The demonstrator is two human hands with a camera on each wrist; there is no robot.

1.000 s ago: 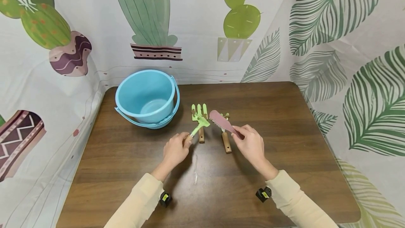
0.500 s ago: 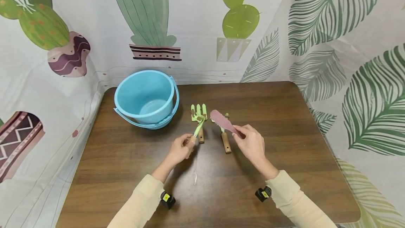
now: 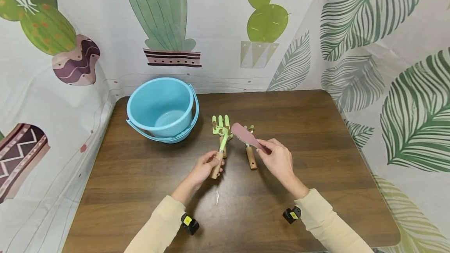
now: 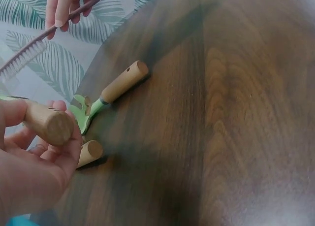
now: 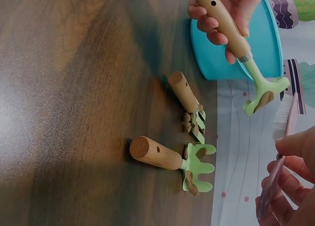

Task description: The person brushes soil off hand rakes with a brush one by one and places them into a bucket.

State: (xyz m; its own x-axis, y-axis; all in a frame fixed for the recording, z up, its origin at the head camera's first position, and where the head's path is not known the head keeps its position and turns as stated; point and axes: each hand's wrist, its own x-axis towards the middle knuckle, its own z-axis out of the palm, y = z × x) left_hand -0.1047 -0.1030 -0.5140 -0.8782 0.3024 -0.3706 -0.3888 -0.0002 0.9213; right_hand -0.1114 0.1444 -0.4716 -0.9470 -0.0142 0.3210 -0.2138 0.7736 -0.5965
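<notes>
My left hand (image 3: 203, 167) grips a hand rake by its wooden handle (image 3: 217, 165), its green head (image 5: 266, 93) raised and smeared with a brown clump. In my right hand (image 3: 280, 158) is a pink brush (image 3: 243, 133), pinched by its handle, bristles (image 5: 283, 115) facing the rake's head. Below the held rake lies a green garden fork (image 3: 220, 123) with a wooden handle. A second green fork, with its wooden handle (image 3: 251, 157), lies under and right of the brush, partly hidden by it. Brown clumps stick to both forks' tines.
A light blue bucket (image 3: 165, 128) with its handle folded down stands at the back left of the brown wooden table (image 3: 316, 128). A thin clear strip (image 3: 216, 197) lies between the forearms. Printed cloth (image 3: 225, 22) hangs behind the table's back edge.
My left hand has turned the rake, so its head points away and its handle end shows below my fingers. The hand has shifted slightly right. The brush has moved slightly left over the last half second.
</notes>
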